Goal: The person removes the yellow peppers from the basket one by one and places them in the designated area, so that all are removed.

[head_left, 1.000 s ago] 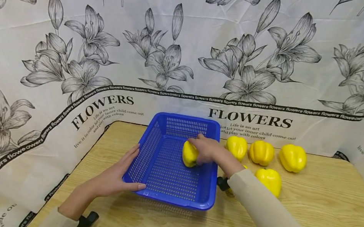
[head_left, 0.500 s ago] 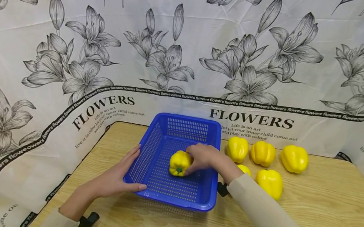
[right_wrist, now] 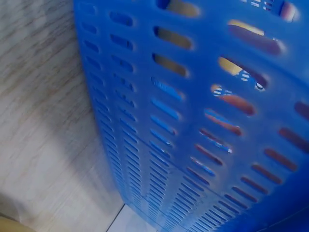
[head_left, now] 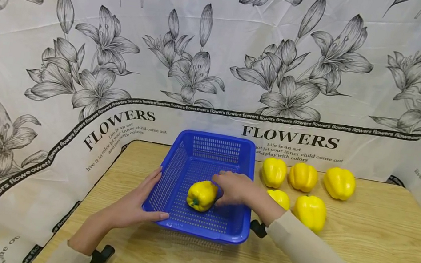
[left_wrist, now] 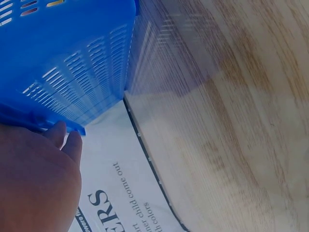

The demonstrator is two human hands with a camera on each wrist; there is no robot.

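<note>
A blue plastic basket with slotted walls stands on the table. My left hand holds its near left corner, thumb over the front rim and fingers along the left side; the left wrist view shows fingertips at the rim. In the basket lies a yellow bell pepper, its green stem turned toward the front left. My right hand reaches in over the right wall, its fingers spread just right of the pepper with a strip of blue between. In the right wrist view the basket wall mostly hides the hand.
Several more yellow peppers sit on the wooden table right of the basket, one partly behind my right forearm. A white flower-printed cloth hangs behind the table and along its left side.
The right hand has lowered the pepper into the basket and let go of it. The pepper has shifted left and toward the front, its stem turning into view. The left hand stays put.
</note>
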